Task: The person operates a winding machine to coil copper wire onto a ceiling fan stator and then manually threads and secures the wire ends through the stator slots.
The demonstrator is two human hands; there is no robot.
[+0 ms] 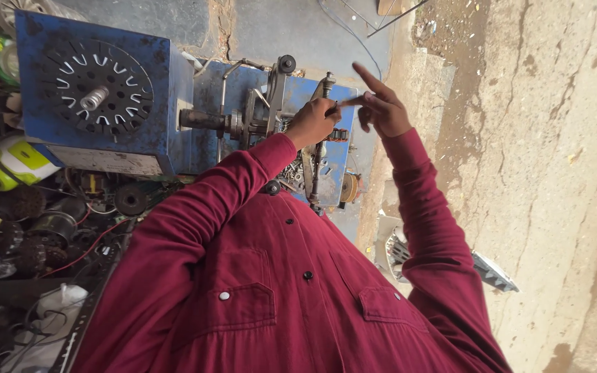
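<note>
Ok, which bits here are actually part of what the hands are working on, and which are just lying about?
In hand:
- left hand on the metal mechanism of the blue machine
- right hand raised beside it, index finger extended

Lying about:
- slotted black disc
- yellow-green helmet
- motor parts and wires
- white fan guard on the ground

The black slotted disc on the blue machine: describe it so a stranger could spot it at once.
Start at the big blue metal machine at the upper left. On its broad blue face sits the round black disc, ringed with pale slots and with a short silver shaft at its centre. It lies well left of both hands, the left hand and right hand, which work at the machine's narrower end.
</note>
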